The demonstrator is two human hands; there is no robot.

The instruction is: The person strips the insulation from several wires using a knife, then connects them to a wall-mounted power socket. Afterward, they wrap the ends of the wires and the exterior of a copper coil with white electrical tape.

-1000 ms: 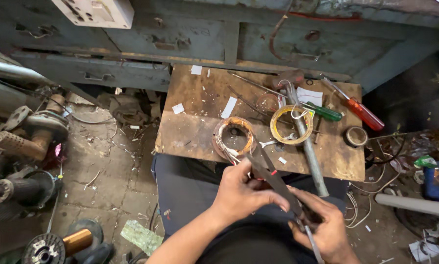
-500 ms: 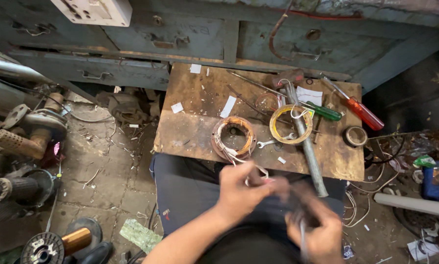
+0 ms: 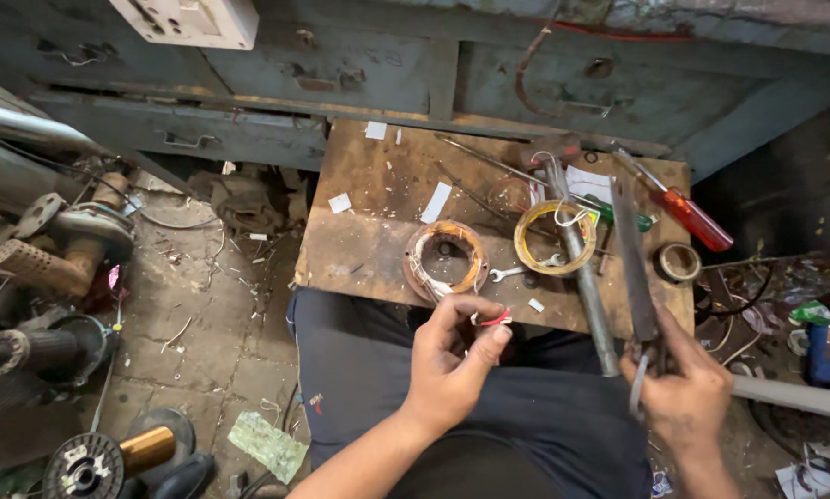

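Note:
My left hand pinches a thin red-sleeved wire end just below the front edge of a worn wooden board. The wire leads up to a copper wire coil lying on the board. My right hand grips the handles of a long dark metal tool, perhaps shears, whose blade points up and away over the board's right part. A second coil wrapped in yellow tape lies to the right of the first, with a small spanner between them.
On the board lie a hammer, a red-handled screwdriver, a green-handled one and a tape roll. Motor parts and a copper-wound armature clutter the floor at left. A grey metal cabinet stands behind.
My right hand has swung the long tool from across my lap to upright over the board's right side. My left hand let go of the tool and now pinches the red wire end.

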